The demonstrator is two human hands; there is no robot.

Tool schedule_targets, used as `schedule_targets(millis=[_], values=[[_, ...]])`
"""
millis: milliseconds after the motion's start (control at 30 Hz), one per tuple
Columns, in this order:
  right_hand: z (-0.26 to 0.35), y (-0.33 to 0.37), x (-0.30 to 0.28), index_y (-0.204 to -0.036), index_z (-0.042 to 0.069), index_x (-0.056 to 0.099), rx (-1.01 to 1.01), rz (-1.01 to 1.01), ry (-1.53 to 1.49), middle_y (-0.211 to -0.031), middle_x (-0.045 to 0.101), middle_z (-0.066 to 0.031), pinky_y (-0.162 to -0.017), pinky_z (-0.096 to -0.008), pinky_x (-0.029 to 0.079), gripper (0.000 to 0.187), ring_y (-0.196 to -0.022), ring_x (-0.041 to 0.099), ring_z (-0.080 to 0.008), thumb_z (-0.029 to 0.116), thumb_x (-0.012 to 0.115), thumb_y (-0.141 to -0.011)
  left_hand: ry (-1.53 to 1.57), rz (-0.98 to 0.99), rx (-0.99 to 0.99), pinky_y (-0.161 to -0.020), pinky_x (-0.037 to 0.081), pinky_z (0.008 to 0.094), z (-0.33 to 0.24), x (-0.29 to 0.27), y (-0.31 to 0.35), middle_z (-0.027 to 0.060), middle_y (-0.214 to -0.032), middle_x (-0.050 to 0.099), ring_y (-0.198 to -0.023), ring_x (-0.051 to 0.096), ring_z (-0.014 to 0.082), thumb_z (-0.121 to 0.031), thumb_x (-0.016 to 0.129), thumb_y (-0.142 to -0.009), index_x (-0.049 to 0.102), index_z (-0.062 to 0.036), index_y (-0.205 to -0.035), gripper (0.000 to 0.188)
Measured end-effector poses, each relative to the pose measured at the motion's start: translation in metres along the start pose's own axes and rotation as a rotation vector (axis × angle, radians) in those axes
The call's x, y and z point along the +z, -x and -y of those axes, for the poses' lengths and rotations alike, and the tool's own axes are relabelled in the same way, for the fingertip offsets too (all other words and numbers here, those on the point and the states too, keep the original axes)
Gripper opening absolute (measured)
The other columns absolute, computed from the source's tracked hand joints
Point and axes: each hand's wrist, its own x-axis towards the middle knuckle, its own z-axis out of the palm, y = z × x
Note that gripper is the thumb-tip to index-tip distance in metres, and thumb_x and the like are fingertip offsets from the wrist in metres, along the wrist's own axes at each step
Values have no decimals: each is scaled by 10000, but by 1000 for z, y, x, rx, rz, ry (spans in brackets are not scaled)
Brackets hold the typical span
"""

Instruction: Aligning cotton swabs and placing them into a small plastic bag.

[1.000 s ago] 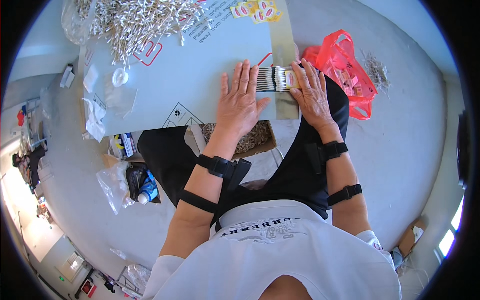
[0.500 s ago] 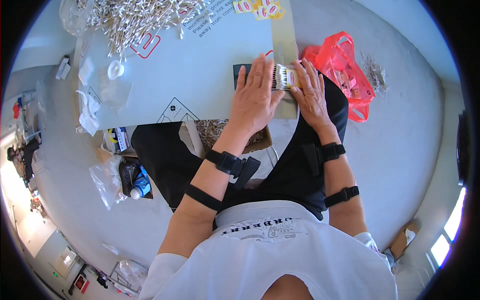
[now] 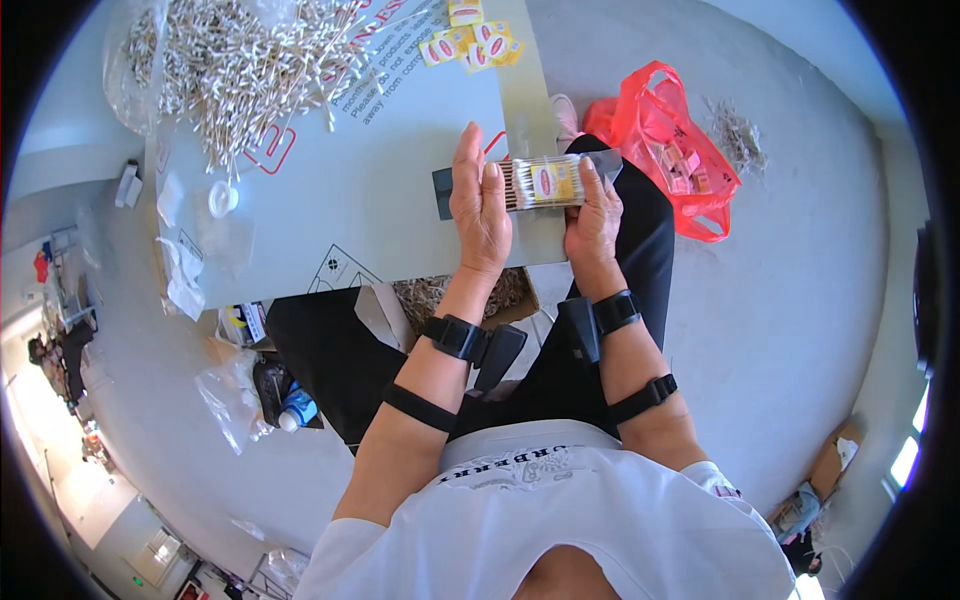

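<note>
A flat pack of cotton swabs (image 3: 530,183) in a clear plastic sleeve, with a yellow label on top, is at the right edge of the table. My right hand (image 3: 594,222) grips its right end, thumb on top and fingers underneath. My left hand (image 3: 480,212) stands on edge at the pack's left end, fingers stretched out and thumb raised by the swab tips. Its palm faces the row of tips; whether it presses on them I cannot tell. A dark flat piece (image 3: 443,192) lies partly hidden behind my left hand.
A big heap of loose cotton swabs (image 3: 250,75) covers the table's (image 3: 300,220) far left. Yellow labels (image 3: 475,45) lie at the far edge. A tape roll (image 3: 223,200) sits at left. A red plastic bag (image 3: 650,120) stands right, a box of swabs (image 3: 465,298) below.
The pack has been lifted off the table and more of it shows. My right hand has closed around its right end. My left hand has turned from flat to upright on its edge.
</note>
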Motion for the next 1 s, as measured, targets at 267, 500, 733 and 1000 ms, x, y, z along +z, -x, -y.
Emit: schedule_targets(millis=[267, 500, 733, 1000], values=[[-3, 4, 3, -933, 40, 704, -163, 60, 88, -859, 662, 32, -727, -233, 478, 172, -774, 579, -50, 206, 728, -895, 87, -24, -44, -1136, 302, 392, -1, 25, 2, 198, -1453, 402, -1353, 399, 286, -278, 389, -1049, 365, 49, -1425, 499], [-1, 9, 10, -1004, 5, 680, -102, 51, 62, -912, 685, -3, -744, -244, 493, 198, -800, 607, -73, 108, 750, -850, 459, -122, -146, -1155, 266, 402, 2, 44, 2, 201, -1434, 422, -1345, 400, 272, -347, 420, -1033, 399, 55, -1392, 539], [3, 12, 7, -1053, 3, 665, -12, 48, -67, -964, 704, -41, -766, -265, 520, 279, -814, 654, -112, 64, 774, -804, 277, -25, -204, -1190, 167, 430, -19, 38, 34, 221, -1534, 259, -1441, 241, 312, -315, 416, -1031, 256, 56, -1470, 597], [5, 14, 8, -1036, 8, 655, 25, 87, -80, -946, 705, -45, -763, -266, 531, 276, -806, 661, -112, 27, 768, -785, 330, -108, -392, -1197, 153, 426, -32, 44, 38, 245, -1541, 230, -1450, 220, 327, -330, 409, -1031, 202, 62, -1488, 637]])
